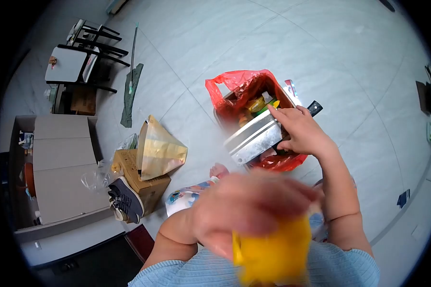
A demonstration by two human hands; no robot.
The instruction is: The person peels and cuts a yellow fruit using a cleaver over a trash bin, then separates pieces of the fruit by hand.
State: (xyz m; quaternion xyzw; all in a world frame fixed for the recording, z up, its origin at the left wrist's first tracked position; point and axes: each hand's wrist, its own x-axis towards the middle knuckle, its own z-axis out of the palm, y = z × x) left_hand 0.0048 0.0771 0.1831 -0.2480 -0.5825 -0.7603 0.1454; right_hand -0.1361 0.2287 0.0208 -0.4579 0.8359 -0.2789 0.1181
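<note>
My right hand (305, 131) is closed on a cleaver (255, 138) with a wide steel blade and a black handle. The blade lies flat over a bin (286, 98) lined with a red plastic bag (239, 79). Yellow and green scraps (258, 105) show inside the bin. Close to the camera, my left hand (246, 205) is smeared by motion, its fingers wrapped over a bright yellow piece (275, 251). That piece is too blurred for its kind to be made out.
To the left, a paper bag (160, 148) leans on a cardboard box (153, 191) beside dark shoes (127, 198). A grey cabinet (62, 167) stands further left. Black-legged chairs (67, 64) and a folded green umbrella-like item (130, 95) are behind, on the tiled floor (177, 43).
</note>
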